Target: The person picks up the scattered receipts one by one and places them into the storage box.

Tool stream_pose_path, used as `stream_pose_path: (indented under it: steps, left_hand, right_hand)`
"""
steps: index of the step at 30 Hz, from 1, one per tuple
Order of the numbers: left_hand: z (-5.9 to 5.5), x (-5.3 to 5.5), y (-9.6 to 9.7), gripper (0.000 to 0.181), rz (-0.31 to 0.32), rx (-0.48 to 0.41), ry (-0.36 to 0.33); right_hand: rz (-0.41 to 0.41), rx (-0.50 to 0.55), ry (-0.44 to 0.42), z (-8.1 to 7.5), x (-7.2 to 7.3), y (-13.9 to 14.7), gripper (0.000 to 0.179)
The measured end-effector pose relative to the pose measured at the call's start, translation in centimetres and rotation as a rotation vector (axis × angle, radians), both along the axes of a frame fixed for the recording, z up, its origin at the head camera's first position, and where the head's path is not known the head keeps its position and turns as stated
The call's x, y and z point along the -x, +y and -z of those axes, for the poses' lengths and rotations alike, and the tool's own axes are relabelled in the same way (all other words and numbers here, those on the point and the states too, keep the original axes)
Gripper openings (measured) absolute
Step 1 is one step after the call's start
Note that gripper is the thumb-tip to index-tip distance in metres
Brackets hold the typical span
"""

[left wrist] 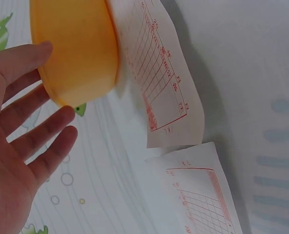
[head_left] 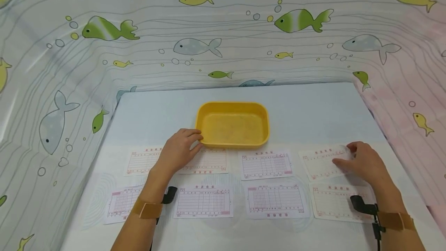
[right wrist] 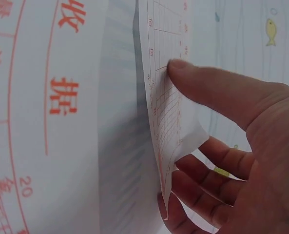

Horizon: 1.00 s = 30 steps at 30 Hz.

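At the front left corner of a yellow plastic tray (head_left: 231, 142), my left hand (head_left: 178, 148) has its fingertips at the rim. Its fingers are spread and nearly straight in the left wrist view, with the thumb (left wrist: 25, 61) overlapping the tray wall. My right hand (head_left: 367, 164) holds the right end of a receipt slip (head_left: 322, 164), the far right one of the back row. The right wrist view shows the thumb (right wrist: 207, 85) on the printed face and the fingers behind the paper, whose corner bends up.
Several more printed receipt slips (head_left: 203, 202) lie in two rows on the pale tabletop (head_left: 156, 115). My forearms partly cover some of them. A fish-patterned sheet (head_left: 223, 22) rises behind the table and along both sides. Small black cameras are strapped to both wrists.
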<state>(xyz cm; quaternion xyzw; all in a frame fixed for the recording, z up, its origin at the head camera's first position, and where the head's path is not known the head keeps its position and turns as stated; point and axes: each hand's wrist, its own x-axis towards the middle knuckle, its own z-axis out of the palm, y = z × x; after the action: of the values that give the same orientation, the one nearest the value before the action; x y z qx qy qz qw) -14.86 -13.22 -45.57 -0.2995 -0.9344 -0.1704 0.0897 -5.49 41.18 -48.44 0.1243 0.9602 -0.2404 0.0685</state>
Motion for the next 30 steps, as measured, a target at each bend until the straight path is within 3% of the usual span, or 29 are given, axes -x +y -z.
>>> stream_pose_path:
  steps: [6,15,30]
  left_hand:
    - [0.05,-0.08,0.07,0.026,-0.006,0.002,-0.016]
    - [0.44,0.09,0.25,0.025,0.012,-0.053,-0.069]
    - [0.13,0.02,0.19,0.025,0.002,-0.055,-0.093]
  right_hand:
    - [0.006,-0.027,0.022,0.04,-0.17,0.07,0.072]
    - [-0.012,-0.078,0.072,0.22,-0.32,0.19,0.041]
    - [0.000,-0.073,0.084,0.50,-0.47,0.30,0.029]
